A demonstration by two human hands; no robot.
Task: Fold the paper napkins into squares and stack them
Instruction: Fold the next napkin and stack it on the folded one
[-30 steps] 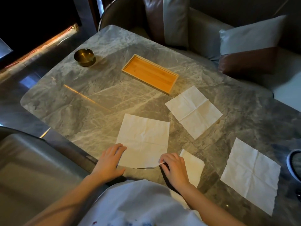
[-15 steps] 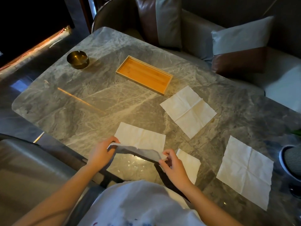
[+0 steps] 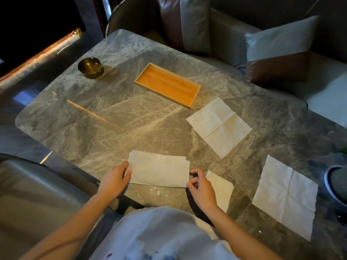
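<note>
A white paper napkin (image 3: 159, 170) lies folded in half as a rectangle near the table's front edge. My left hand (image 3: 115, 178) pinches its left edge. My right hand (image 3: 201, 186) is at its right lower corner, fingers curled, and whether it still touches the paper is unclear. A smaller folded square napkin (image 3: 222, 188) lies just right of that hand, partly hidden by my wrist. Two unfolded napkins lie flat: one (image 3: 218, 126) in the middle right, another (image 3: 285, 197) at the front right.
A shallow wooden tray (image 3: 168, 85) sits at the back middle of the grey marble table (image 3: 112, 117). A brass ashtray (image 3: 91, 67) stands at the back left. A round white object (image 3: 336, 180) is at the right edge. Sofa cushions (image 3: 277, 47) are beyond.
Both hands lifted the near edge of the open napkin and carried it away from me, folding it in half. It now lies flat as a rectangle.
</note>
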